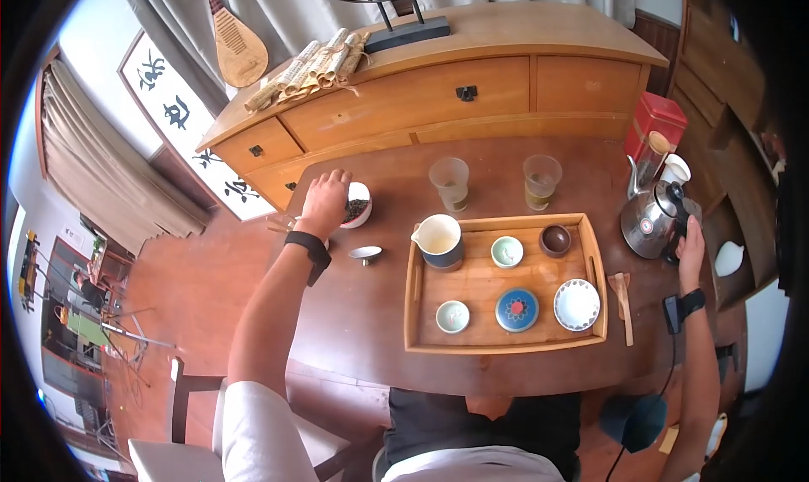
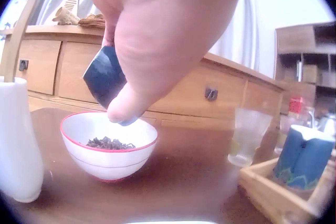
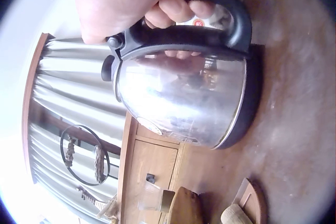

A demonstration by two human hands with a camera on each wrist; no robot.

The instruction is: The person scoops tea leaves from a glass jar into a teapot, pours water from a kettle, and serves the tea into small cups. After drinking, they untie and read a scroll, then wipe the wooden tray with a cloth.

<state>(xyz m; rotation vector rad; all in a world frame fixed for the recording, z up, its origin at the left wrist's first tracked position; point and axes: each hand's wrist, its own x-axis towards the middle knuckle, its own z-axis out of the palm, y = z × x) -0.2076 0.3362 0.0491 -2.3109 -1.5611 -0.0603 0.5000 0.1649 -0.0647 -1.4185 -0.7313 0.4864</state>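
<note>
Two hands, two totally different jobs going on. From the head view you only see the back of the left hand (image 1: 327,197) parked over the white bowl (image 1: 359,204) at about 10 o'clock on the table (image 1: 354,313), but the left wrist view shows what's hidden there: fingers and thumb pinching a small dark blue container (image 2: 104,75), tilted right above the bowl, which has a red rim and a little heap of dark loose tea leaves (image 2: 107,143) in the bottom.

Right hand (image 1: 691,244) is over at 3 o'clock, fingers curled round the black handle (image 3: 220,11) of the kettle (image 3: 184,98). The right wrist view shows the shiny, rounded steel body sitting on its dark base on the table.

Between the hands there's a wooden tray (image 1: 415,292) with a blue-banded pitcher (image 1: 438,240), small cups and saucers. Two frosted glasses (image 1: 450,183) stand just behind it at 12 o'clock. A small lid (image 1: 365,253) lies near the left wrist, and a wooden scoop (image 1: 624,301) sits right of the tray.
</note>
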